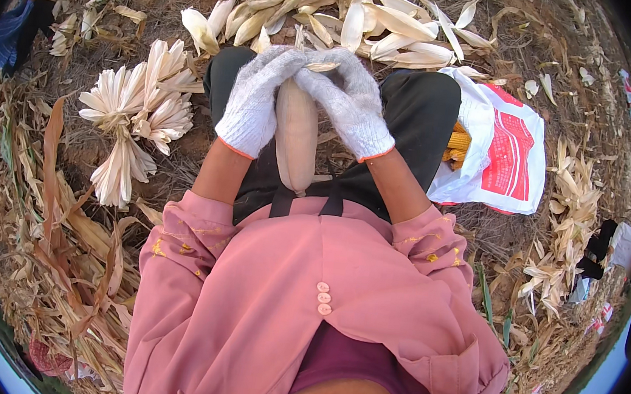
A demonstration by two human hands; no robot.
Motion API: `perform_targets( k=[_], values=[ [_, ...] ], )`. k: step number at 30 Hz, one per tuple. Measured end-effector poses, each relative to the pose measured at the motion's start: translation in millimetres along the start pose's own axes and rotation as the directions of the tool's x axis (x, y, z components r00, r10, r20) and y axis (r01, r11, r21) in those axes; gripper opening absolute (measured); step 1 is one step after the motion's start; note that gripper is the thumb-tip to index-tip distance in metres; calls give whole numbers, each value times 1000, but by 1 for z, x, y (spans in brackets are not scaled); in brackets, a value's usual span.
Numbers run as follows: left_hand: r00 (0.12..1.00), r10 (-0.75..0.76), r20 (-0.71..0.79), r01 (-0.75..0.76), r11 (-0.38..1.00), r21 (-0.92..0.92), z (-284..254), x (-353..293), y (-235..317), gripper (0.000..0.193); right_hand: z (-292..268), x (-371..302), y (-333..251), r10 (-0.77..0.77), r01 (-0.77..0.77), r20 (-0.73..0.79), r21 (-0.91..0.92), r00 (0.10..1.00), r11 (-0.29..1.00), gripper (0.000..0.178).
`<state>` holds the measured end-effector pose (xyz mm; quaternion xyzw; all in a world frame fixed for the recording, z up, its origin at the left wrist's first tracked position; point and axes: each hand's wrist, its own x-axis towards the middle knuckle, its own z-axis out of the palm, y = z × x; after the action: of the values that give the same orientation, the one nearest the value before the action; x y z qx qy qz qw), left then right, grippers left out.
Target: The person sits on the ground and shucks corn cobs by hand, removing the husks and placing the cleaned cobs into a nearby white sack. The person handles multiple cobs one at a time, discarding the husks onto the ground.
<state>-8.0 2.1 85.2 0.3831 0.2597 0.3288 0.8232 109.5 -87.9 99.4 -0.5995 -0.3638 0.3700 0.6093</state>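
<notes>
Pink jacket (262, 275) nearest, 6 o'clock. My L hand (261, 89) + R hand (345, 105), both gloved, closed round upper end of pale corn ear (296, 138), approx 12, betw. my knees. Husk bundles (143, 97) 10 o'clock; wht/red bag (513, 155) w/ yellow cobs (457, 145) 2 o'clock.

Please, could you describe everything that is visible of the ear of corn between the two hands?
The ear of corn is long and pale cream, wrapped in dry-looking husk; no kernels show on it. It narrows to a small, darker tip at the near end, which points toward the person's body. The white-gloved left grip and right grip meet around its far end, hiding part of it. Whether the near tip touches the clothing, I cannot tell.
</notes>
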Motion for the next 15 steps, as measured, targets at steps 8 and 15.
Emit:
perform_targets(
  k=[8, 15],
  values=[
    [997, -50, -57, 33, 965, -262, -21, 14, 2, 8, -11, -26, 9, -160, 201, -159, 297, 974, 933, 18],
    [976, 211, -45, -214, 920, -328, -52, 16, 57, 17, -71, -33, -5, -48, 291, -444, 500, 895, 816, 22]
  ],
)
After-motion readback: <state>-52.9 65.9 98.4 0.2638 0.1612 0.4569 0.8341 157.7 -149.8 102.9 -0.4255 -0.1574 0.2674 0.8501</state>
